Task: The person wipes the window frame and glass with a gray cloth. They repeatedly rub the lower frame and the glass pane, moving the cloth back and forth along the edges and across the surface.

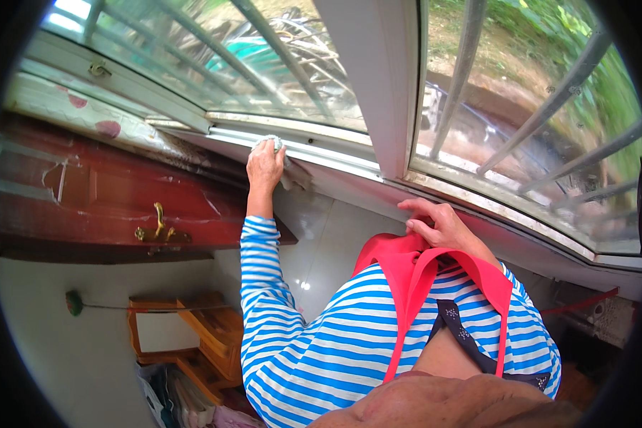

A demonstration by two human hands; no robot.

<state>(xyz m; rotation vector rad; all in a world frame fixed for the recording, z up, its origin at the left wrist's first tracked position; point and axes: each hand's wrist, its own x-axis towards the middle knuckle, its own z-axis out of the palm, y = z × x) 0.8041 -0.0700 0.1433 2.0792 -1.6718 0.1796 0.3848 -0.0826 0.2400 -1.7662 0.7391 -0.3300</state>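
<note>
My left hand [265,165] is stretched out to the window and closed on a pale, crumpled cloth [267,142]. The cloth touches the white window track [321,153] below a sliding glass pane [278,59]. Near my chest, my right hand [440,222] is held beside the sill, over the red apron [414,267], with its fingers partly curled. Its fingertips come close to the sill's edge; whether it pinches anything is not clear.
A dark red door [112,187] with a brass handle [160,224] stands at the left. Metal bars [460,80] run outside the glass. Below the door are a wooden piece of furniture with a mirror [167,332] and some bags [179,393]. A patterned curtain [93,115] hangs beside the window.
</note>
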